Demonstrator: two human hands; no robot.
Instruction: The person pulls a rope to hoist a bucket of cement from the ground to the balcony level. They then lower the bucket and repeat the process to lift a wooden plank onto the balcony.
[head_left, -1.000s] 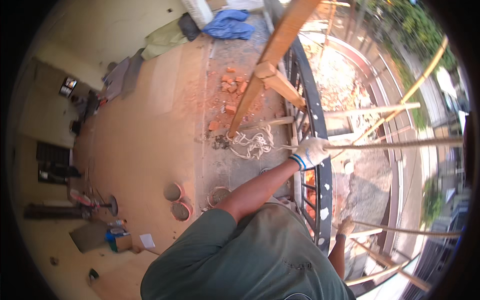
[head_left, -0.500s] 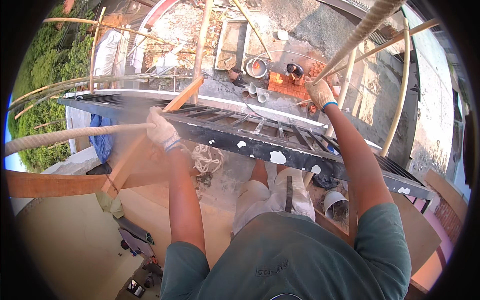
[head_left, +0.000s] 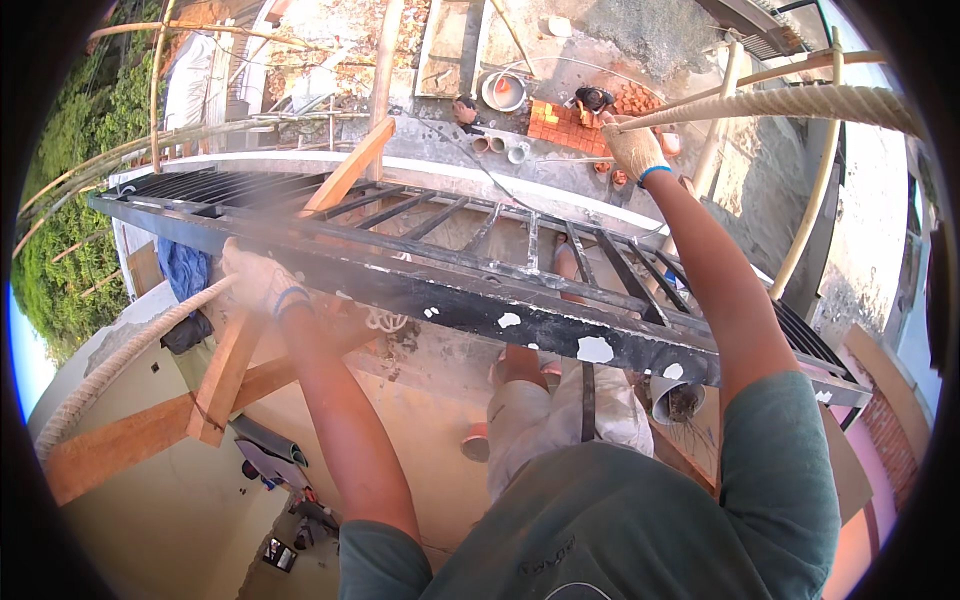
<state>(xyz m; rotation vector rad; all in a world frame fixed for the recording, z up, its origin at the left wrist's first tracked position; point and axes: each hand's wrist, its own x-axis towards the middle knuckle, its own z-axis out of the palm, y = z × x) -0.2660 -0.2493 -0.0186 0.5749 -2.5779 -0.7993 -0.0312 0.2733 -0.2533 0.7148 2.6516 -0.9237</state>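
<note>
My left hand, in a pale work glove with a blue cuff, is closed around a thick twisted rope that slants down to the left. It is beside the near side of a black metal railing with chipped paint. Beyond the railing, my gloved right hand is raised and closed on a thick rope running to the right. A wooden plank passes behind the railing, and its lower part shows below my left hand, against a wooden beam.
Far below are a person at orange bricks, another person, a round tub and several pots. Bamboo poles stand around. Near me are a blue tarp, a loose rope coil and a bucket.
My left hand has moved left and a little lower, with its rope now sloping downward. The right hand's rope has swung from steep to nearly level. The view has shifted and the railing looks closer.
</note>
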